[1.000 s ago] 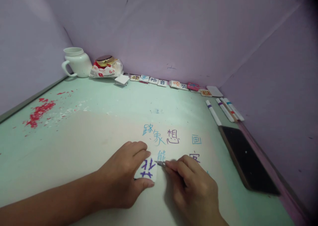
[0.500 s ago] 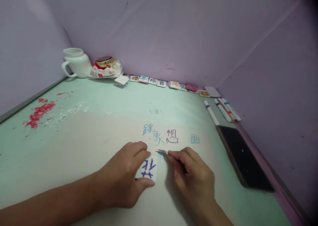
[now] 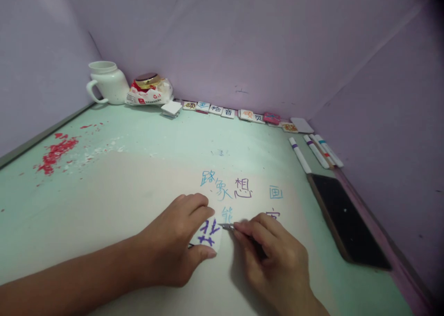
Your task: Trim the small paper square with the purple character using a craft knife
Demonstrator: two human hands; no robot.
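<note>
My left hand [image 3: 173, 246] presses down on a small white tile [image 3: 209, 233] that bears a purple written character, thumb at its near edge and fingers over its far left side. My right hand [image 3: 274, 263] grips a thin metal-tipped craft knife [image 3: 227, 226], and the tip rests at the tile's right edge. Both hands lie on a pale green tabletop [image 3: 138, 168] with blue and purple characters [image 3: 231, 188] written just beyond them.
A dark phone [image 3: 347, 219] lies at the right, with several marker pens [image 3: 314, 151] beyond it. A row of small lettered tiles [image 3: 222, 111] lines the back wall. A white jug [image 3: 107, 82] and a wrapped jar [image 3: 149, 89] stand back left. Red crumbs [image 3: 55, 151] are at the left.
My right hand lifted the knife tip away toward the written characters half a second ago, then brought it back to the tile's right edge. My left hand stayed on the tile.
</note>
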